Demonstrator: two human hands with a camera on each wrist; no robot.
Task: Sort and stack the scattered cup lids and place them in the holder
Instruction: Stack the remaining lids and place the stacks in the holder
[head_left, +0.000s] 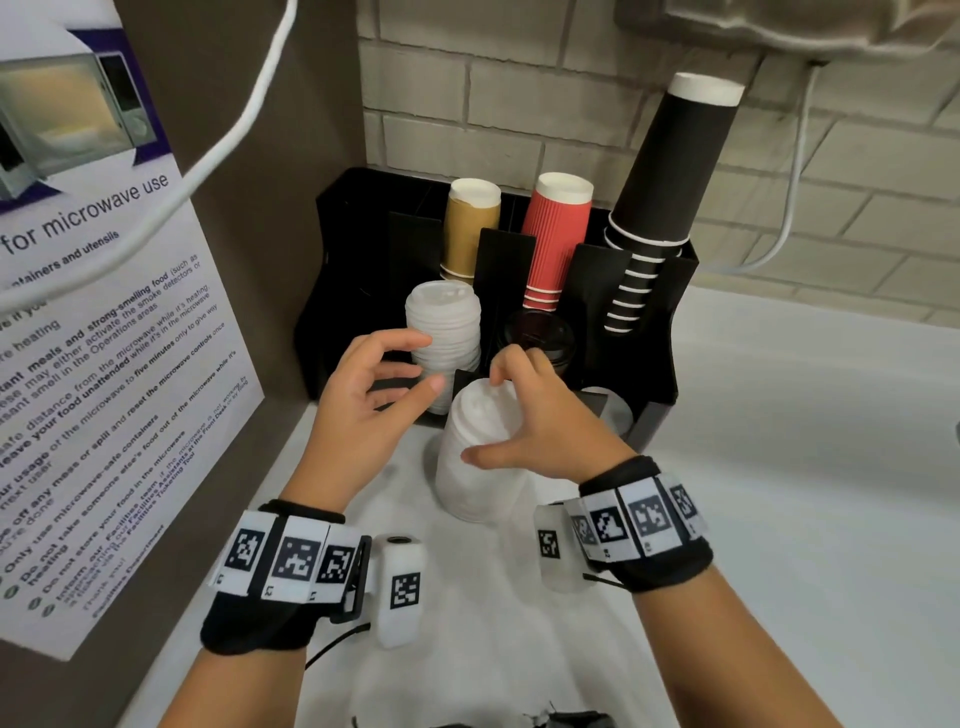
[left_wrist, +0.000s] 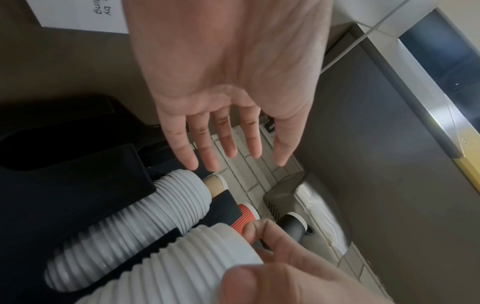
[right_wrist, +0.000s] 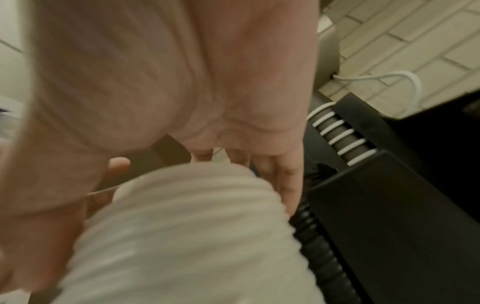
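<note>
1. The right hand (head_left: 540, 415) gripped the loose white lid stack (head_left: 480, 457), fingers curled over its top.
2. The left hand (head_left: 369, 395) hovered, fingers spread and empty, at the stack's 10 o'clock.
3. Step in hand: carrying the stack toward the holder (head_left: 660, 332).
4. Next move probably required lowering it into a free front slot, beside the seated lids (head_left: 444, 332).

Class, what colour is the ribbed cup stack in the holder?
Red, with white rims: the ribbed cup stack shows best in the head view.
</note>
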